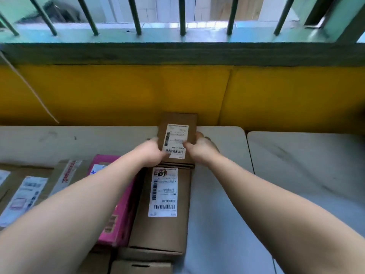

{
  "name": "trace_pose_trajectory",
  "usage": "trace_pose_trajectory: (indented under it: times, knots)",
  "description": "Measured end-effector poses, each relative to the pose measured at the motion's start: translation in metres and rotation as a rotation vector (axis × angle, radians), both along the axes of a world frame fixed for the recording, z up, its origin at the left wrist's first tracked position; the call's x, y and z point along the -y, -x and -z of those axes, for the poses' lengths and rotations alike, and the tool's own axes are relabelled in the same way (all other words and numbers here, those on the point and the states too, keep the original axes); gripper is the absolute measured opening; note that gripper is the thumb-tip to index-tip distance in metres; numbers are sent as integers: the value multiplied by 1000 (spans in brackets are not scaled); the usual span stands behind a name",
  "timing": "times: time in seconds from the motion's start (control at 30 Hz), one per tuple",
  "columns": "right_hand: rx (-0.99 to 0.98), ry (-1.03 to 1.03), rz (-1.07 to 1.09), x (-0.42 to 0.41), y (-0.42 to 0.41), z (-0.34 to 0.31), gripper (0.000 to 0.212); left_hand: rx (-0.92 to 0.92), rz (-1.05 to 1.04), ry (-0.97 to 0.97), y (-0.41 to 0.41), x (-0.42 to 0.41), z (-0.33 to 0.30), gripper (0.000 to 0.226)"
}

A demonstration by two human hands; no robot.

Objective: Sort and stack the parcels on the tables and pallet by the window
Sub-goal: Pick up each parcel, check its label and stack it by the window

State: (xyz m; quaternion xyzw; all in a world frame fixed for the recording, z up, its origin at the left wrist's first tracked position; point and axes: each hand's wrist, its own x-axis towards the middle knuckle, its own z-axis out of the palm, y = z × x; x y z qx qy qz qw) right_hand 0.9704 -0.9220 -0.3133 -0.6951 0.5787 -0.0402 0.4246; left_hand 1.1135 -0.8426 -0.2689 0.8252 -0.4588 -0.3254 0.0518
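At the near table (pixel 59 139) under the barred window (pixel 181 20), both of the person's bare arms reach forward to one small brown cardboard parcel (pixel 178 120). Left hand (pixel 153 150) grips its left edge, thumb laid on the white shipping label (pixel 175 141); right hand (pixel 201 147) grips the right edge, thumb also on the label, fingers curled round the side. Both hands are clamped on this parcel. It sits toward the far edge of the table, close to the yellow wall panel (pixel 118 91); whether its underside touches the tabletop cannot be told, and the hands are slightly motion-blurred. Its near end meets or overlaps the far end of a longer brown box (pixel 164 234) that lies lengthwise toward the viewer and carries its own white barcode label (pixel 164 192). This longer box rests on top of other cardboard cartons (pixel 142 266) at the bottom of the view. Just beside it on the left lies a pink box (pixel 118 224), partly hidden by the left forearm. Further left are flat brown parcels (pixel 11 175) with white labels, one with a strip of red-printed tape (pixel 69 173). A second grey-white table (pixel 306 155) stands to the right, a narrow gap between the two. A thin pale cord (pixel 29 86) hangs slantwise across the yellow panel at left.
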Motion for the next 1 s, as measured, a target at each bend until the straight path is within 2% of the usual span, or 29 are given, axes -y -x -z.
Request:
trace_pose_trajectory:
  times: [0.07, 0.13, 0.27, 0.37, 0.43, 0.53, 0.63, 0.83, 1.0]
  knots:
    - [57, -75, 55, 6, -7, 7, 67, -78, -54, -14, 0, 11, 9, 60]
    - [197, -172, 152, 10, -11, 12, 62, -144, -89, -21, 2, 18, 16, 57]
    - [437, -270, 336, 12, -10, 10, 52, -189, -156, 87, 6, 22, 17, 61]
    - [499, -259, 404, 6, -3, -4, 71, -180, -206, 220, 12, 12, 0, 73]
    - [516, -200, 404, -3, 5, -16, 83, -205, -190, 304, 19, 0, -15, 82]
    - [538, -73, 370, -26, 21, -42, 89, -273, -107, 398, 32, -27, -37, 90]
    - [569, 57, 319, -58, 43, -70, 79, -328, -40, 499, 45, -60, -62, 92]
    - [607, 318, 272, -136, 87, -133, 74, -500, 40, 704, 76, -134, -108, 91]
    - [691, 448, 336, -231, 133, -176, 74, -659, 119, 841, 117, -207, -138, 82]
